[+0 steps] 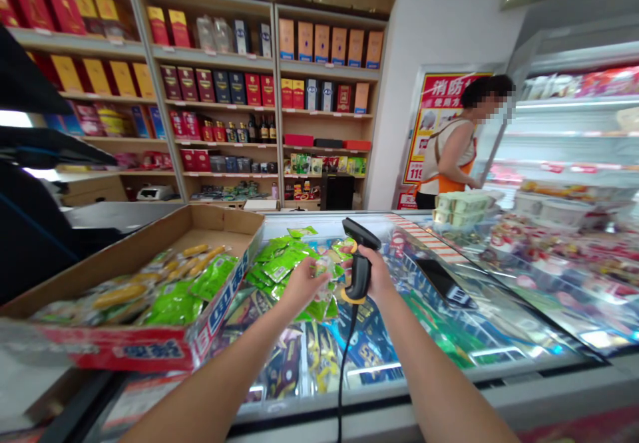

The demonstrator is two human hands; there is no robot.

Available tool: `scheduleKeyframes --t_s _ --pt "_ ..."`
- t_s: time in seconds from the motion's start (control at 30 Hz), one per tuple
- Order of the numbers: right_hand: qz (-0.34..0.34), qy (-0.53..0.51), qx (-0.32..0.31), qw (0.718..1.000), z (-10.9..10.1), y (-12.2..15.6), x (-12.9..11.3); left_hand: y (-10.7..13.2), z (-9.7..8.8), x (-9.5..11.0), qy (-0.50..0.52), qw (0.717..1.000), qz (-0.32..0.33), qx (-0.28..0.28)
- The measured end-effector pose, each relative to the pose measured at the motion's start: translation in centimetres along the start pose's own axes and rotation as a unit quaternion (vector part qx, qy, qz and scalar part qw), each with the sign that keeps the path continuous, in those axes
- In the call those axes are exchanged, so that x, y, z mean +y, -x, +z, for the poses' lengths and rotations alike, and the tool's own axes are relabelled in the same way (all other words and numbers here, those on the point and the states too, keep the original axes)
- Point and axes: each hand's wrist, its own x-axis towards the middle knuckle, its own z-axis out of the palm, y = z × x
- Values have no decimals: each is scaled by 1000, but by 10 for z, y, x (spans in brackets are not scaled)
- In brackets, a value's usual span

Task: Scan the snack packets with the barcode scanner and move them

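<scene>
My right hand (379,273) is wrapped round the handle of a black barcode scanner (360,270) with yellow-orange edging. The scanner's head is at the top and its cable (344,363) runs down toward me. Just left of it, my left hand (302,285) is closed on a small clear-wrapped packet (323,267); its contents are too blurred to name. Behind and beneath that hand, bright green snack packets (279,260) lie in a loose pile on the glass top of a chest freezer (359,378). Frozen goods show through the glass.
To the left is an open cardboard box (134,353) holding green packets and yellowish wrapped snacks. A dark phone-like device (443,282) lies right of the scanner. Egg cartons (462,207) stand farther right. Beyond the freezer are a person in an orange apron (452,157) and shelves (224,114) of boxed goods.
</scene>
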Motion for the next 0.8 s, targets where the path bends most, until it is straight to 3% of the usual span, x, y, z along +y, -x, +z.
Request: scheduleKeyframes --t_s 0.1,0.17,0.33,0.8 --pt "26 2 -47 999 4 7 -3 -13 -22 3 229 972 -26 39" --pt "25 7 -81 996 8 10 -1 -18 -32 3 291 955 -1 63" --pt "37 63 -139 988 17 15 12 -20 -37 1 293 949 38 110" --pt "16 147 -145 978 20 19 19 -19 -34 -5 261 963 36 60"
